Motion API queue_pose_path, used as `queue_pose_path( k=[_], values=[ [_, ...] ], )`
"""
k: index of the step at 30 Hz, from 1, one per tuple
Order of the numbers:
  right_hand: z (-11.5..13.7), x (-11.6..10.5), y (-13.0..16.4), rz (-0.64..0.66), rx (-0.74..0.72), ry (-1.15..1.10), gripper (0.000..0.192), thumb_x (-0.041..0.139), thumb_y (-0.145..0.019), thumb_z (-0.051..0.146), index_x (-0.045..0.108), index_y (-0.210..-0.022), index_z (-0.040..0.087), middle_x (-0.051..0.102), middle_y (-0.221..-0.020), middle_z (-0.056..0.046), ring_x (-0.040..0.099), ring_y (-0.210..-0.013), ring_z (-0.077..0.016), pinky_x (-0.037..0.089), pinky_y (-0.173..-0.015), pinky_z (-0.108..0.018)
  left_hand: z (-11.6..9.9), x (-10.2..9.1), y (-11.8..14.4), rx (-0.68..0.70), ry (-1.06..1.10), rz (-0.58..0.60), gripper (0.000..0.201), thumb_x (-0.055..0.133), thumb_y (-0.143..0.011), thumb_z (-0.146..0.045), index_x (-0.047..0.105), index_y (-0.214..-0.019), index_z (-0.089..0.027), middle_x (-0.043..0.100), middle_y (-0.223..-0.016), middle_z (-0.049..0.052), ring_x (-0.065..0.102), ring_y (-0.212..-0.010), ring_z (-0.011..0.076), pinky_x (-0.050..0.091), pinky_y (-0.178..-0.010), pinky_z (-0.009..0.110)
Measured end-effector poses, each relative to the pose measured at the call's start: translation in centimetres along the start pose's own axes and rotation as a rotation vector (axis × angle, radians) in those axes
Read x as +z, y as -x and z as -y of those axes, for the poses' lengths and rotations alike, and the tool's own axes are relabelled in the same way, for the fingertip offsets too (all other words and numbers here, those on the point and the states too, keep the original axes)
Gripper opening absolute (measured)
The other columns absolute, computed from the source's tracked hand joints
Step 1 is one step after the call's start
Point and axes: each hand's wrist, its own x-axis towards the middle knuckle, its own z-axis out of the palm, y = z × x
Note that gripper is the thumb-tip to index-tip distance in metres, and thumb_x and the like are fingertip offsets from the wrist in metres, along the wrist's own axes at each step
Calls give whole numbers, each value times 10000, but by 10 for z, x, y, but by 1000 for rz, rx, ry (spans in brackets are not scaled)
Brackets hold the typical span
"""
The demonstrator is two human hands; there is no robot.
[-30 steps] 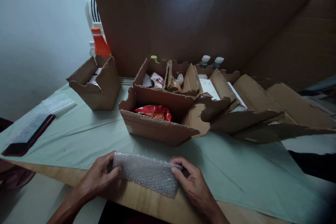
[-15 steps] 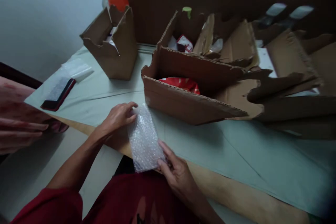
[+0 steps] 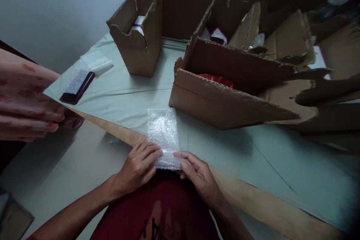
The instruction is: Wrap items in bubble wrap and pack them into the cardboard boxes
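One pinch per side at six o'clock: left hand [image 3: 142,162], right hand [image 3: 198,172] grip near end of bubble wrap [image 3: 163,129], seemingly keeping it flat; surface [image 3: 123,101] likely supports rest.

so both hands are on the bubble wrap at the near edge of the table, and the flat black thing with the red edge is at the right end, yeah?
Not quite: in the head view, the flat black thing is at the left end of the table. The left hand and right hand are indeed on the bubble wrap.
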Motion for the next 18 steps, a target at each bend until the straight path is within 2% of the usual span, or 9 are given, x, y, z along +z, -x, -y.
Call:
queue_pose_path(
  k=[2,4,7,8,10,12,14,16,18],
  values=[
    [4,-5,4,43,-32,18,489,605,-940,551,635,-1247,171,759,-878,-66,715,-785,-189,563,-726,-303,3,5,-4,-59,52,-104,353,535,-889,-54,649,-1197,-185,769,-1046,91,711,-1018,237,562,-914,405],
    [10,-11,10,-74,-176,151,415,628,-956,429,603,-1294,191,751,-835,-39,709,-720,-173,560,-692,-297,5,3,-12,-174,128,-135,284,551,-893,-85,671,-1131,-181,769,-978,73,714,-923,212,574,-822,347],
    [18,-13,15,-341,-628,546,245,618,-956,191,649,-1196,234,742,-833,-14,683,-704,-157,538,-693,-303,8,-5,-22,-385,225,-59,315,576,-909,-193,672,-1207,-166,755,-958,64,677,-762,172,546,-659,278],
    [20,-10,14,-347,-781,689,241,610,-946,135,664,-1159,235,756,-890,-25,697,-781,-171,536,-742,-321,9,-7,-25,-445,253,-24,357,574,-913,-224,658,-1254,-160,739,-899,44,641,-681,151,520,-610,261],
    [21,-3,6,-235,-975,948,282,605,-936,89,668,-1179,216,773,-1088,-59,695,-1023,-220,510,-875,-373,12,-9,-29,-534,301,23,426,562,-917,-260,629,-1324,-154,660,-744,-16,538,-547,113,461,-550,237],
    [18,4,-7,-174,-986,1166,327,593,-953,106,642,-1269,176,728,-1291,-88,615,-1238,-271,448,-971,-414,17,-7,-33,-577,333,38,460,555,-915,-272,612,-1356,-155,560,-645,-62,466,-497,97,420,-533,224],
    [13,7,-22,-218,-900,1322,335,582,-976,146,626,-1308,152,682,-1382,-107,555,-1317,-305,391,-1001,-441,21,-4,-36,-588,338,46,479,559,-909,-265,600,-1375,-164,522,-623,-76,457,-501,97,402,-536,219],
    [8,7,-33,-260,-819,1393,308,576,-990,186,635,-1292,159,677,-1388,-115,538,-1323,-317,356,-1002,-454,23,-2,-36,-578,308,64,493,568,-905,-244,585,-1392,-168,514,-604,-81,475,-507,107,412,-546,225],
    [8,3,-39,-226,-793,1404,274,569,-999,200,649,-1260,180,700,-1347,-106,537,-1313,-308,338,-1003,-454,23,-2,-35,-512,214,29,483,584,-916,-235,577,-1393,-161,590,-658,-48,554,-577,138,469,-603,259]
  ],
)
